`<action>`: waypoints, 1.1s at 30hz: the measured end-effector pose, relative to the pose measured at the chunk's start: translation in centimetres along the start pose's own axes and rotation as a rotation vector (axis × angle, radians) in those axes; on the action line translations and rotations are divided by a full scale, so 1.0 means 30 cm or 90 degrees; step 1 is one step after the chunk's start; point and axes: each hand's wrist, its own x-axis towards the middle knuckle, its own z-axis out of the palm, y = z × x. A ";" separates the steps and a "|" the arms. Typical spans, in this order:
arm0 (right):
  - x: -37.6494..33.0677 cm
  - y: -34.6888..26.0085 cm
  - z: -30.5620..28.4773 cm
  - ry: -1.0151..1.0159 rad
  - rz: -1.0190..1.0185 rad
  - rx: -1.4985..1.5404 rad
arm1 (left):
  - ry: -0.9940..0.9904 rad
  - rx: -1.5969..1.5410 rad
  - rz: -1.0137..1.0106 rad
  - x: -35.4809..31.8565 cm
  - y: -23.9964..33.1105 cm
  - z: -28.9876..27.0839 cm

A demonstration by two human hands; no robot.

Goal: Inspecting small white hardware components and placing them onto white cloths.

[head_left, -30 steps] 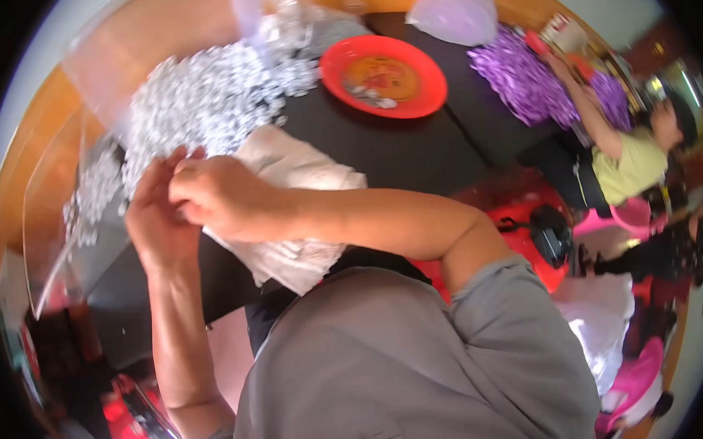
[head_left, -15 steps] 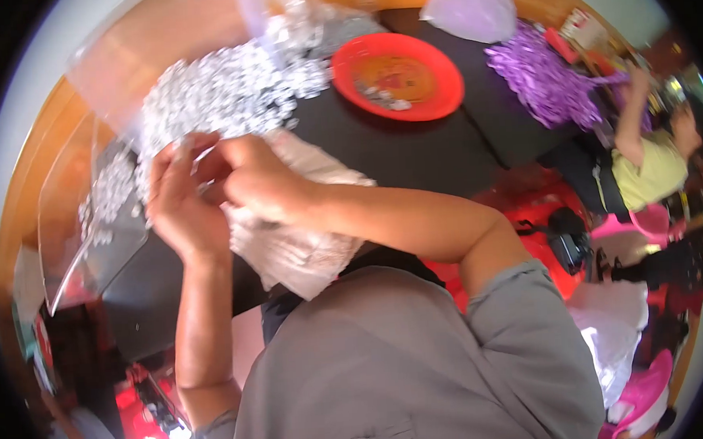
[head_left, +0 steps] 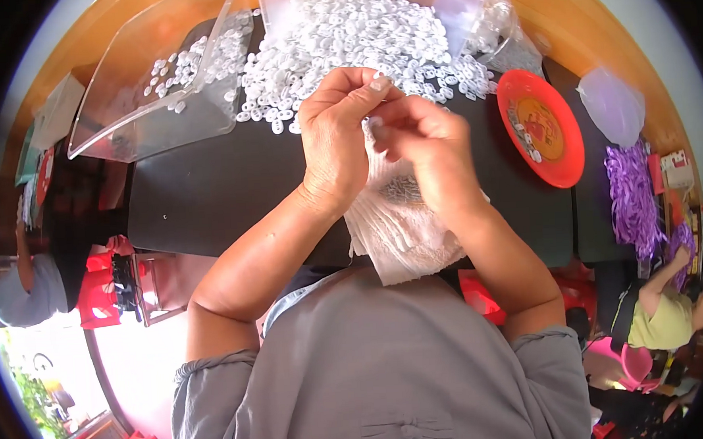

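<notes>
A heap of small white oval pieces with holes (head_left: 349, 29) covers the far part of the dark table, just beyond my hands. My left hand (head_left: 335, 137) is closed, thumb pressed to the fingers at the heap's near edge. Close against it on the right, my right hand (head_left: 439, 147) has curled fingers, partly smeared by motion. Whatever either hand pinches is hidden or too small to name. Beneath them, an off-white cloth (head_left: 404, 240) with a greyish patch lies over the table's near edge, its upper tip by my right fingers.
A clear plastic bin (head_left: 135, 111) lies at left by more white pieces. At right are a red plate (head_left: 567, 164) holding a few pieces, a translucent bag (head_left: 612, 106) and purple strips (head_left: 632, 197). A person in a yellow top (head_left: 662, 314) works far right; another person (head_left: 29, 288) is far left.
The view has swung left, so the heap and hands now appear nearer the middle and the plate farther right. My hands stay together over the cloth, with the right fingers now lower, by its tip.
</notes>
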 end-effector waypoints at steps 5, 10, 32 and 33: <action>0.030 -0.069 -0.075 0.065 -0.088 -0.017 | -0.034 0.026 0.028 0.012 -0.010 -0.011; 0.040 -0.083 -0.099 0.062 -0.077 -0.016 | -0.068 0.077 -0.003 0.006 -0.017 -0.016; 0.026 -0.087 -0.092 0.088 -0.143 -0.118 | -0.100 0.187 0.056 -0.007 -0.010 -0.021; 0.026 -0.087 -0.092 0.087 -0.143 -0.118 | -0.100 0.187 0.057 -0.007 -0.009 -0.020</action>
